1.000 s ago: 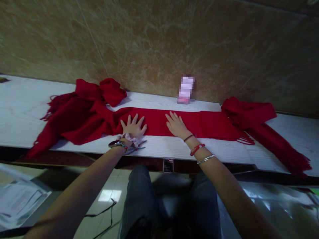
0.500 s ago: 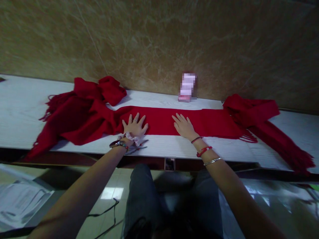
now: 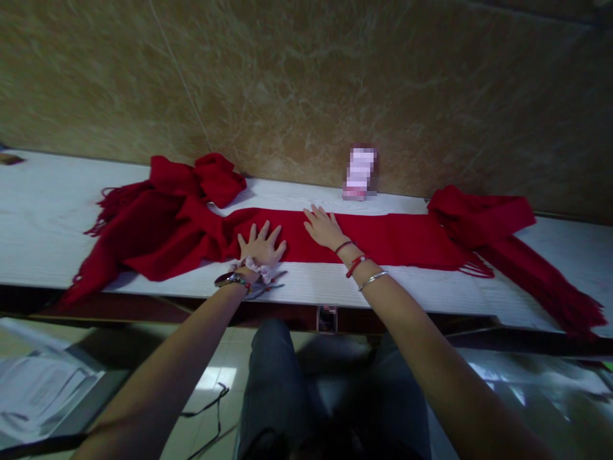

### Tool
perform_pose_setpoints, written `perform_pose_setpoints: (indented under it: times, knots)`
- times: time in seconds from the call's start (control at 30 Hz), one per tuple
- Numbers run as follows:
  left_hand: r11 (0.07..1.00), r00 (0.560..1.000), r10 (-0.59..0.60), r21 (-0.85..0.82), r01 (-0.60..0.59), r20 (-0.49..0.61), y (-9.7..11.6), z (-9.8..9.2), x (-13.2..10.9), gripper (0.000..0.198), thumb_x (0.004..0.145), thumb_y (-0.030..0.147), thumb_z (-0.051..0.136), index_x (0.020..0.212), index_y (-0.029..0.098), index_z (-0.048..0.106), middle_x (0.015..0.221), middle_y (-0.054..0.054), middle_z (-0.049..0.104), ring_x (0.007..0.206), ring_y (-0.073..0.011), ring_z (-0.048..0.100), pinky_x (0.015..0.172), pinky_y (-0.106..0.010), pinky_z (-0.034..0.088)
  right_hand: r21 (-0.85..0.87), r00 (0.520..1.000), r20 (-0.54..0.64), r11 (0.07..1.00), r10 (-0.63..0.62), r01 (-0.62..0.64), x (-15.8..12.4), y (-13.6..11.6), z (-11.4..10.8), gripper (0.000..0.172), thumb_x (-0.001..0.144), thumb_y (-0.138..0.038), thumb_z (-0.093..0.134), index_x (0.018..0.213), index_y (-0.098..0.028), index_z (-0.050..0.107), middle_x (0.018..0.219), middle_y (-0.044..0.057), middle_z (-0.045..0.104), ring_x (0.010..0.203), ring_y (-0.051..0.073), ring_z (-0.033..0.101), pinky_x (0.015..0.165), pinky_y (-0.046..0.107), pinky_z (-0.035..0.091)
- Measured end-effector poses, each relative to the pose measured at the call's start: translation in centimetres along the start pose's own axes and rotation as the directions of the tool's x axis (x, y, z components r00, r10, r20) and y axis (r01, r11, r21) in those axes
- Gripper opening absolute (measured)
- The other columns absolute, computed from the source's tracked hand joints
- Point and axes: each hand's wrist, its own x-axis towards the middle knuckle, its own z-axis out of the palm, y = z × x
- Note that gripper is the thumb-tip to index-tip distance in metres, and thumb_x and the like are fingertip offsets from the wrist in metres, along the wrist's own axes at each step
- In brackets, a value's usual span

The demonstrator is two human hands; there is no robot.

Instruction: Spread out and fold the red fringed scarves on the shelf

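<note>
A long red scarf (image 3: 397,237) with fringed ends stretches across the white tabletop (image 3: 292,284). Its middle part lies flat as a band; the left part is bunched in loose folds, and the right part is folded over itself with its fringe hanging toward the front edge. My left hand (image 3: 261,246) rests palm down on the band near the bunched part, fingers spread. To the right of it, my right hand (image 3: 324,229) lies flat on the band, fingers stretched out. Neither hand grips the cloth.
Against the brown marbled wall (image 3: 287,83) stands a pinkish blurred-out object (image 3: 360,172), behind the scarf. A small brown item (image 3: 9,158) sits at the far left. Below the table's front edge are papers (image 3: 43,390) at the left and a black cord (image 3: 219,402) by the floor.
My right hand has slid left along the scarf, closer to my left hand. My left hand stays in about the same place on the cloth. The view has shifted slightly.
</note>
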Motion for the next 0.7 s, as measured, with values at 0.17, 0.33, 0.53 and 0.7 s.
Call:
perform_pose_setpoints:
  times: [0.17, 0.33, 0.53, 0.7]
  knots:
    - [1.000, 1.000, -0.014, -0.003, 0.014, -0.015, 0.1, 0.0, -0.1, 0.053, 0.086, 0.048, 0.026, 0.136, 0.029, 0.032, 0.145, -0.001, 0.022, 0.132, -0.0334, 0.016, 0.100, -0.061, 0.015, -0.014, 0.999, 0.034, 0.999, -0.031, 0.032, 0.8, -0.6, 1.3, 0.048, 0.091, -0.036, 0.027, 0.137, -0.022, 0.030, 0.145, 0.006, 0.025, 0.132, 0.023, 0.020, 0.105, 0.051, 0.017]
    - [1.000, 1.000, -0.012, -0.010, 0.012, 0.006, 0.3, -0.5, -0.2, 0.054, 0.086, 0.047, 0.027, 0.137, 0.029, 0.031, 0.146, -0.002, 0.020, 0.132, -0.0336, 0.014, 0.100, -0.062, 0.014, -0.085, 0.989, 0.036, 0.986, 0.146, -0.142, -1.3, 4.6, 0.5, 0.048, 0.091, -0.035, 0.025, 0.137, -0.022, 0.030, 0.145, 0.009, 0.024, 0.132, 0.024, 0.021, 0.104, 0.050, 0.020]
    - [1.000, 1.000, -0.001, -0.005, 0.002, 0.020, 0.2, -0.3, -0.5, 0.055, 0.086, 0.048, 0.025, 0.138, 0.029, 0.028, 0.146, -0.003, 0.020, 0.132, -0.0336, 0.013, 0.100, -0.062, 0.013, -0.188, 0.929, 0.059, 0.918, 0.364, -0.348, -4.3, 11.1, -1.7, 0.051, 0.091, -0.039, 0.024, 0.138, -0.018, 0.027, 0.145, 0.013, 0.025, 0.131, 0.028, 0.023, 0.103, 0.049, 0.021]
    - [1.000, 0.998, -0.017, 0.016, 0.016, 0.065, -0.1, -0.3, 1.2, 0.056, 0.084, 0.049, 0.028, 0.136, 0.027, 0.031, 0.144, -0.008, 0.023, 0.131, -0.0375, 0.015, 0.096, -0.066, 0.016, -0.190, 0.965, -0.003, 0.948, 0.261, -0.257, -4.4, 9.0, -2.4, 0.053, 0.091, -0.040, 0.026, 0.138, -0.015, 0.027, 0.146, 0.013, 0.022, 0.132, 0.030, 0.019, 0.103, 0.050, 0.020]
